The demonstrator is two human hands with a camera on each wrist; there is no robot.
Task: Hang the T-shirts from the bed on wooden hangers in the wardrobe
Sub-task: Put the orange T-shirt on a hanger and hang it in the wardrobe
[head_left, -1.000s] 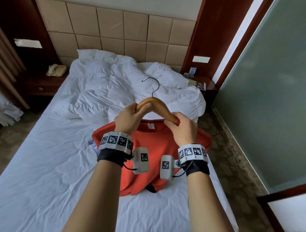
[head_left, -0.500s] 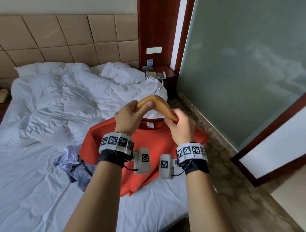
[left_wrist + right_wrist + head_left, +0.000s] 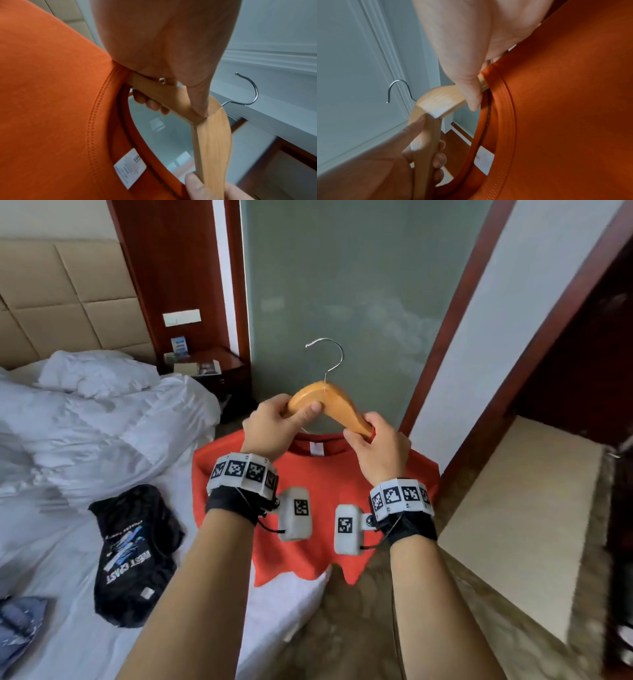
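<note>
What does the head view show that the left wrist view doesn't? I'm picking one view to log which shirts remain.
Only the head view shows the bed, with a black T-shirt lying on it, and the orange T-shirt's full drape. Only the left wrist view shows the left hand's fingers curled under the hanger arm. Both show the wooden hanger, its metal hook and the white neck label.

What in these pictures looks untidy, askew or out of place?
A black T-shirt lies crumpled on the bed, not folded or hung. The orange T-shirt, held up on the wooden hanger, looks properly seated; nothing appears damaged.
</note>
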